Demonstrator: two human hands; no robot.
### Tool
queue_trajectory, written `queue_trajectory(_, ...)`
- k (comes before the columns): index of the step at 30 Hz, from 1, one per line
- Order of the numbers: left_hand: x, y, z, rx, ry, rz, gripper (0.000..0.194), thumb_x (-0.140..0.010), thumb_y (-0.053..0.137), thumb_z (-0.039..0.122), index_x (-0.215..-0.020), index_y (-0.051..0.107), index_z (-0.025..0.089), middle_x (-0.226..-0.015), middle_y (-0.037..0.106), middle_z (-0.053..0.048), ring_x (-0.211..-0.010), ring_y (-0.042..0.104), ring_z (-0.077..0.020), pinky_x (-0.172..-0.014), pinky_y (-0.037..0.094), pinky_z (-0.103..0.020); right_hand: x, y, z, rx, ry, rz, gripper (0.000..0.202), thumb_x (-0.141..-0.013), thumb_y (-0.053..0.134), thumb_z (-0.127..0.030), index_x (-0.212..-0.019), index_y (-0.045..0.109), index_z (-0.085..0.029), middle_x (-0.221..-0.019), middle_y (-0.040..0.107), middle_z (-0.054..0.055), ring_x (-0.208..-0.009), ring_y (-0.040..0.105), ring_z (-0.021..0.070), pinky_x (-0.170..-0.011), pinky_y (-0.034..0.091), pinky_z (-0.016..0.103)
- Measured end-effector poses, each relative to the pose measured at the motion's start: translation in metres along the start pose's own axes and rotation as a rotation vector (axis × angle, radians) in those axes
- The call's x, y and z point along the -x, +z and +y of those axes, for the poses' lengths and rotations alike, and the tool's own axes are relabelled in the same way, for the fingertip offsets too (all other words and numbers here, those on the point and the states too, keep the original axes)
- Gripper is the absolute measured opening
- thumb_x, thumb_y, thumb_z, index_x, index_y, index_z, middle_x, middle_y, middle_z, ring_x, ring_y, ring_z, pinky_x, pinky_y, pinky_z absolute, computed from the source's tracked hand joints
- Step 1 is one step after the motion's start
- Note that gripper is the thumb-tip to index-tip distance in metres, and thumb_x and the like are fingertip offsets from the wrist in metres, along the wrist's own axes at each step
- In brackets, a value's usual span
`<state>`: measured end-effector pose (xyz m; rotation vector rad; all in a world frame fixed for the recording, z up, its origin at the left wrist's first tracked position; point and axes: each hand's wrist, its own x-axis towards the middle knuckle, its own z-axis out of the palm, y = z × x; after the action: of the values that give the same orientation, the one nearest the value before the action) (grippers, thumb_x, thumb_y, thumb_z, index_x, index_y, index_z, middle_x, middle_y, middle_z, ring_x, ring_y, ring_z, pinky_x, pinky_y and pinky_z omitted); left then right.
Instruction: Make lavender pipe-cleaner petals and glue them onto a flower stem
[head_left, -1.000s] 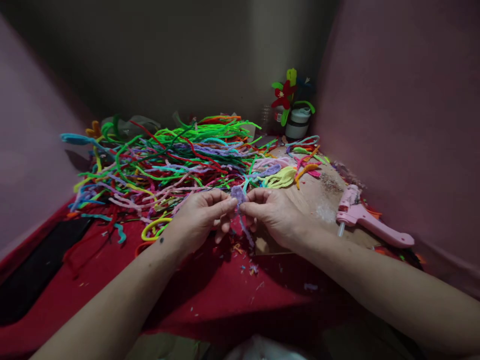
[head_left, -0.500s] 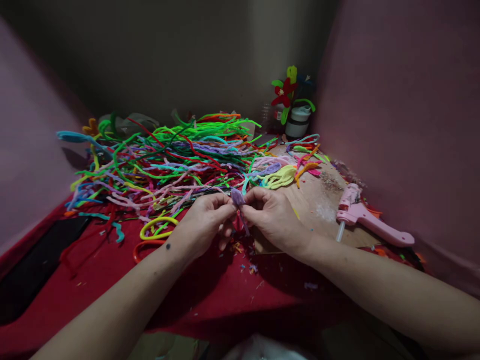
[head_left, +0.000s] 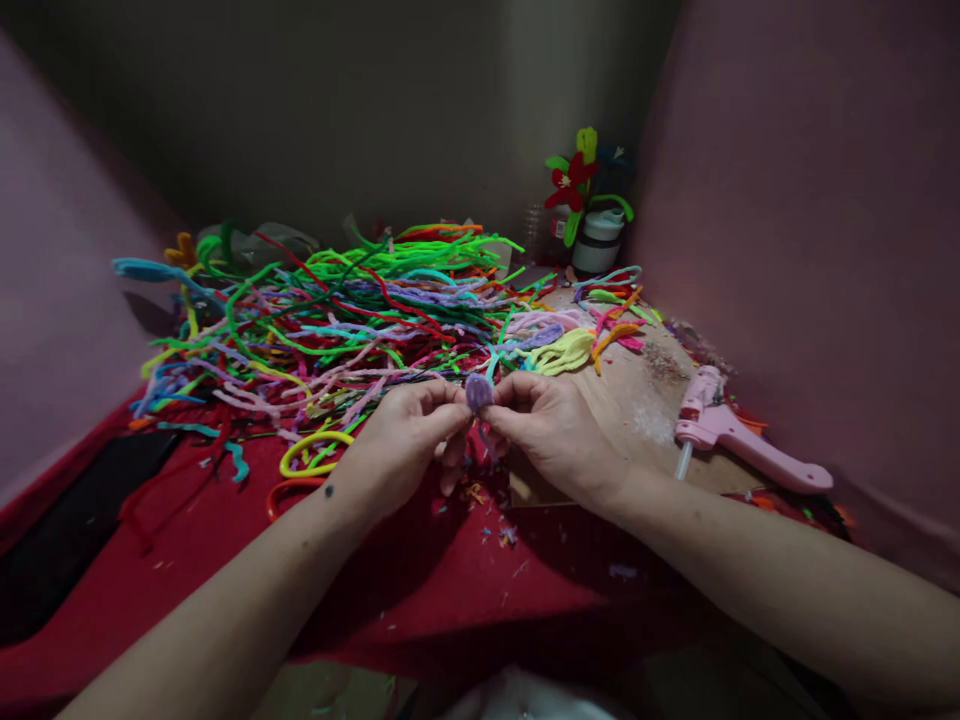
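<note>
Fuzzy lilac chenille, a short pipe-cleaner piece [head_left: 478, 392], sits pinched between the fingertips of both hands at the middle of the scene, just above the red cloth [head_left: 225, 540]. The left hand [head_left: 409, 435] grips it from the left with thumb and forefinger closed on it; the right hand [head_left: 551, 425] grips it from the right the same way, the other fingers curled loosely below. A second ago a thin lilac tail hung down from the piece toward the cloth; now that tail is drawn up and barely shows, and what the fingers hold looks like a rounder, more compact tuft. Both hands have also risen slightly and drawn a little farther from the person. This reads as the stem being wound or folded in on itself, the shaping well along but the piece not let go.

Below the hands lie small clipped bits of fluff on the cloth. Near left, a yellow loop [head_left: 315, 452] lies flat. Far behind spreads a loose heap of pipe cleaners [head_left: 337, 315], soft, wiry and bent, in green, red, pink, blue and purple. To the right a pale board [head_left: 637, 400] carries a pink glue gun [head_left: 739, 440], smooth hard plastic. At the far right stands a white pot [head_left: 596, 245] with red and green made flowers [head_left: 574, 185].
</note>
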<state>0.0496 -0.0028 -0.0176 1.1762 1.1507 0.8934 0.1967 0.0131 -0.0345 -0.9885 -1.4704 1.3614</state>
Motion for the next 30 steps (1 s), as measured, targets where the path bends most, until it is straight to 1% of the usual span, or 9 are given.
queue_trajectory(7, 0.0016, -0.0003, -0.0002, -0.055, 0.031, 0.023, 0.009, -0.075, 0.058, 0.022, -0.069, 0.053, 0.017, -0.042, 0.049, 0.007, -0.029, 0.043, -0.0085, -0.03, 0.038, -0.021, 0.0, 0.0022, 0.0017, -0.028, 0.01, 0.021, 0.008, -0.069, 0.059, -0.017, -0.064, 0.054, -0.015, -0.055, 0.052, -0.004, -0.047, 0.047, 0.0079, -0.046, 0.039, 0.022)
queue_trajectory(11, 0.0024, 0.0004, -0.0003, -0.083, 0.022, 0.043, 0.008, -0.073, 0.055, 0.019, -0.066, 0.052, 0.017, -0.041, 0.046, 0.007, -0.027, 0.041, -0.0082, -0.028, 0.032, -0.019, -0.0002, 0.0034, 0.004, -0.053, 0.038, 0.007, 0.011, -0.07, 0.061, -0.02, -0.063, 0.054, -0.015, -0.051, 0.052, -0.004, -0.045, 0.048, 0.0076, -0.045, 0.039, 0.021)
queue_trajectory(14, 0.0007, -0.0003, 0.0022, 0.008, -0.005, 0.056, 0.003, -0.07, 0.056, 0.017, -0.069, 0.054, 0.017, -0.039, 0.04, 0.009, -0.029, 0.032, -0.0048, -0.028, 0.027, -0.017, -0.0005, 0.0028, 0.0038, -0.207, 0.123, -0.017, 0.014, -0.068, 0.065, -0.021, -0.064, 0.053, -0.015, -0.049, 0.053, -0.005, -0.041, 0.048, 0.0073, -0.042, 0.04, 0.02)
queue_trajectory(17, -0.0017, -0.0032, 0.0047, 0.062, -0.03, 0.033, 0.004, -0.067, 0.059, 0.016, -0.068, 0.055, 0.016, -0.039, 0.037, 0.009, -0.032, 0.027, -0.0035, -0.03, 0.025, -0.016, -0.002, 0.001, 0.0029, -0.373, 0.237, -0.052, 0.016, -0.065, 0.069, -0.02, -0.067, 0.053, -0.015, -0.048, 0.055, -0.004, -0.039, 0.051, 0.0077, -0.041, 0.041, 0.02)
queue_trajectory(19, -0.0023, -0.0053, 0.0048, -0.019, 0.021, 0.061, 0.005, -0.068, 0.061, 0.019, -0.07, 0.059, 0.015, -0.04, 0.039, 0.008, -0.033, 0.029, -0.0037, -0.031, 0.024, -0.016, -0.0038, -0.0005, 0.0031, -0.433, 0.305, -0.084, 0.017, -0.065, 0.069, -0.02, -0.067, 0.053, -0.014, -0.046, 0.057, -0.003, -0.037, 0.051, 0.0083, -0.039, 0.041, 0.019)
queue_trajectory(21, -0.0017, -0.0062, 0.0035, -0.141, 0.118, 0.126, 0.01, -0.07, 0.063, 0.023, -0.075, 0.063, 0.014, -0.045, 0.046, 0.006, -0.035, 0.033, -0.0038, -0.034, 0.025, -0.017, -0.0056, -0.0017, 0.004, -0.474, 0.347, -0.107, 0.017, -0.066, 0.069, -0.021, -0.069, 0.054, -0.014, -0.045, 0.057, -0.002, -0.035, 0.051, 0.0085, -0.037, 0.04, 0.018)
queue_trajectory(25, 0.0002, -0.0048, 0.0, -0.225, 0.26, 0.211, 0.011, -0.069, 0.066, 0.023, -0.077, 0.067, 0.015, -0.051, 0.051, 0.005, -0.041, 0.038, -0.0042, -0.038, 0.027, -0.017, -0.0074, -0.0034, 0.0053, -0.505, 0.36, -0.144, 0.014, -0.067, 0.07, -0.019, -0.072, 0.06, -0.012, -0.045, 0.056, -0.002, -0.036, 0.05, 0.0077, -0.037, 0.042, 0.018)
queue_trajectory(28, -0.0004, -0.0061, 0.0002, -0.201, 0.281, 0.223, 0.011, -0.066, 0.069, 0.021, -0.076, 0.067, 0.016, -0.057, 0.055, 0.004, -0.043, 0.04, -0.0042, -0.04, 0.029, -0.017, -0.0069, -0.0038, 0.0032, -0.454, 0.388, -0.173, 0.01, -0.069, 0.068, -0.018, -0.071, 0.06, -0.012, -0.043, 0.055, -0.003, -0.034, 0.049, 0.007, -0.036, 0.04, 0.017)
queue_trajectory(30, -0.0015, -0.0096, 0.0022, -0.159, 0.23, 0.157, 0.018, -0.065, 0.071, 0.021, -0.082, 0.066, 0.017, -0.06, 0.058, 0.003, -0.043, 0.042, -0.005, -0.04, 0.032, -0.018, -0.006, -0.0034, -0.0003, -0.414, 0.395, -0.173, 0.011, -0.071, 0.067, -0.02, -0.068, 0.059, -0.013, -0.042, 0.055, -0.003, -0.032, 0.046, 0.0063, -0.034, 0.036, 0.016)
